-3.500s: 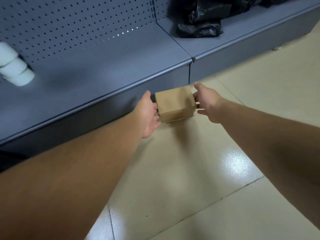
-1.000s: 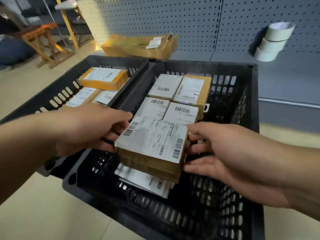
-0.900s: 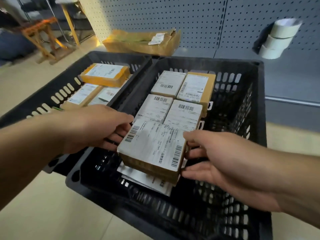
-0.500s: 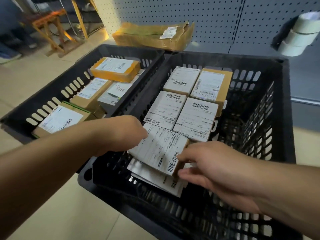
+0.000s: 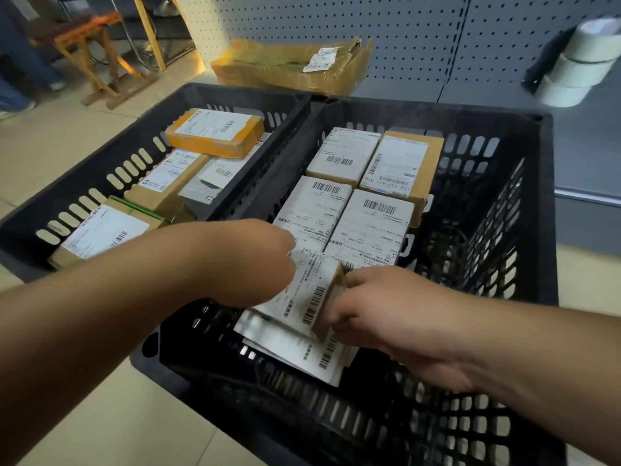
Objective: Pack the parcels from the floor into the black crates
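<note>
Parcel [image 5: 316, 290], tilted, label up, inside near crate [image 5: 537, 210] over a flat packet; left hand [image 5: 255, 260] and right hand [image 5: 379, 307] grasp its ends; best lowered level beside the seated boxes before letting go.

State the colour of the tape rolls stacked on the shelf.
White tape rolls, seen in the head view.

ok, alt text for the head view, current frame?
Both hands, left hand and right hand, lower a labelled parcel into the right black crate beside four others. A left black crate holds more parcels.
</note>
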`<state>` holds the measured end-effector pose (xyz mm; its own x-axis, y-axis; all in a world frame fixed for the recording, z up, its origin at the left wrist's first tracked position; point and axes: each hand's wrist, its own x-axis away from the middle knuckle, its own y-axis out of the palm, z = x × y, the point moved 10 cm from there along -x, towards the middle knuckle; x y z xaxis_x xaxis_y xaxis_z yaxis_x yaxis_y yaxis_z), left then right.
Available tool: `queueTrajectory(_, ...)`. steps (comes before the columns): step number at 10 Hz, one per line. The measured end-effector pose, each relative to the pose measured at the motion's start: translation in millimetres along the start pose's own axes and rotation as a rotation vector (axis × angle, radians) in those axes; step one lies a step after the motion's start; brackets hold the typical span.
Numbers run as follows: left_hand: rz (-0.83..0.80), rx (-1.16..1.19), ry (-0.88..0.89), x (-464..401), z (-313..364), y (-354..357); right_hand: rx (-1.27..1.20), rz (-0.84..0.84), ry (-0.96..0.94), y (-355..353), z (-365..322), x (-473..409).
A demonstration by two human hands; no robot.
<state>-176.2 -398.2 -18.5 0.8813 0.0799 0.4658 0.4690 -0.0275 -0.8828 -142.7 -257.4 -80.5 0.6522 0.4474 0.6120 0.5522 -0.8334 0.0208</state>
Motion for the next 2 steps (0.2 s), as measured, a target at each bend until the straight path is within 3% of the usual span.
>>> queueTrajectory(2,0.015,0.192,0.066,-2.3,30.3,-33.6,-0.122,0.050,-0.052,-51.3,-3.8,27.9)
